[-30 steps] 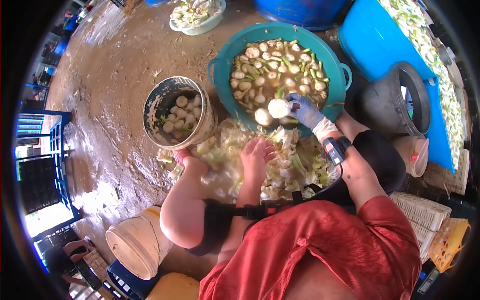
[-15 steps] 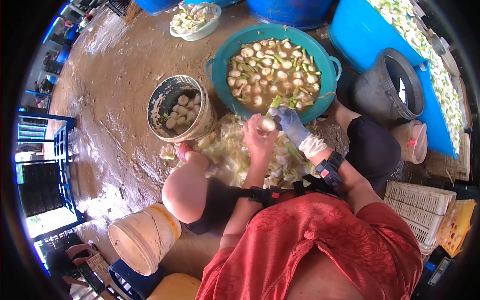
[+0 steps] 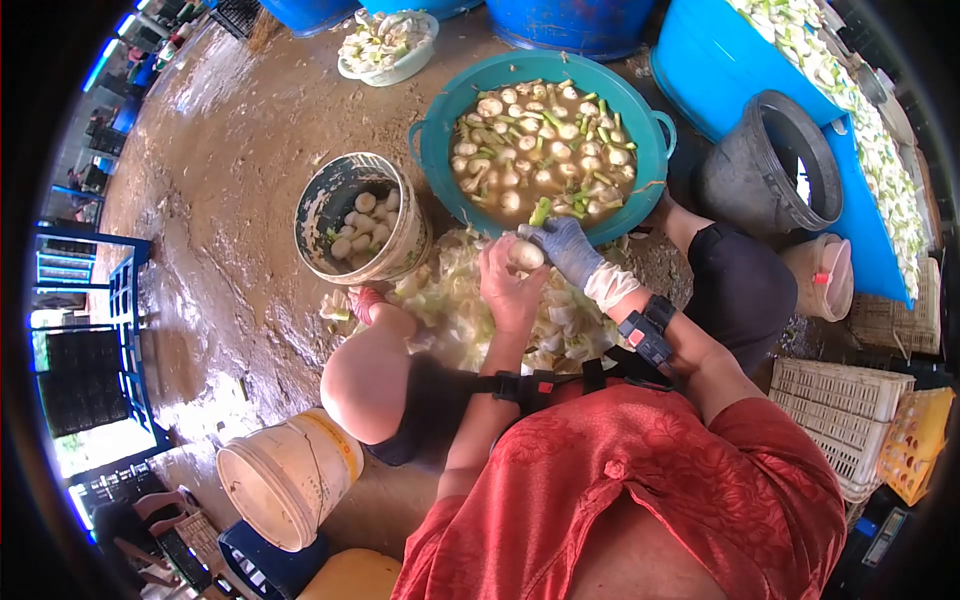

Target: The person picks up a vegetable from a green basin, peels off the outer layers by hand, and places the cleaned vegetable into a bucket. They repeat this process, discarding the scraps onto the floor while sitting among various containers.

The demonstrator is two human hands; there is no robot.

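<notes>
My bare left hand [image 3: 508, 285] is wrapped round a pale round bulb [image 3: 525, 256] with a green stalk [image 3: 540, 211] pointing away from me. My right hand [image 3: 568, 247], in a blue-grey glove, is closed at the stalk side of the bulb; whether it also holds a tool is hidden. Just beyond both hands stands a teal tub [image 3: 430, 150] of brown water with many bulbs and green stalks floating in it. To the left, a stained bucket [image 3: 412, 245] holds peeled white bulbs. Pale leafy peelings [image 3: 455, 300] lie on the ground beneath my hands.
A pale basin [image 3: 425, 60] of peelings sits at the top. On the right are a dark tub [image 3: 735, 180], a blue container [image 3: 700, 75] with cut pieces and a white crate [image 3: 835, 420]. A lidded bucket [image 3: 290, 480] stands lower left on wet ground.
The bulb has turned in my left hand, its pale side now facing up. My right hand has shifted slightly left and towards me along the stalk side.
</notes>
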